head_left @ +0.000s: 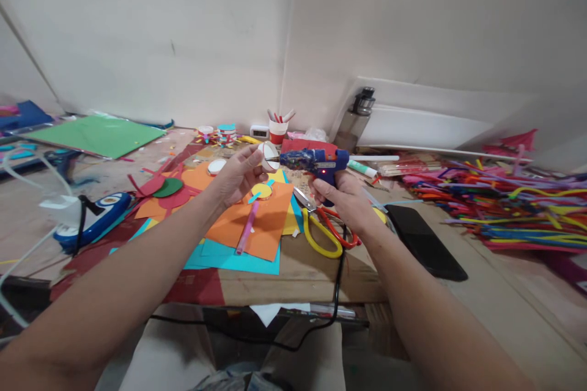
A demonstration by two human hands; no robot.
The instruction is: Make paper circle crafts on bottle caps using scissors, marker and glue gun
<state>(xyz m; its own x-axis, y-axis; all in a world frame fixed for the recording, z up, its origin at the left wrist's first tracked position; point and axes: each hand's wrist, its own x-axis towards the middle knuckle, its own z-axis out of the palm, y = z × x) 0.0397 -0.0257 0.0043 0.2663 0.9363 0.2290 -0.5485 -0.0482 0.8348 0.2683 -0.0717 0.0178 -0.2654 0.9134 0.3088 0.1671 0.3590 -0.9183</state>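
Observation:
My left hand (pixel 238 176) pinches a small white round disc (pixel 269 154) and holds it up above the table. My right hand (pixel 345 197) grips the handle of a blue hot glue gun (pixel 316 162), whose nozzle points left and touches the disc's edge. A white glue stick pokes out of the gun's back. The gun's black cord (pixel 338 281) hangs down over the table's front edge. Below the hands lie orange (pixel 268 226), cyan and yellow paper sheets with a pink straw (pixel 246 233) on them.
Scissors with yellow and red handles (pixel 328 229) lie by my right wrist, a black phone (pixel 424 241) to their right. A heap of coloured pipe cleaners (pixel 504 208) fills the right side. A green sheet (pixel 98 134), a blue tape dispenser (pixel 94 223), a cup and a bottle (pixel 356 119) stand further off.

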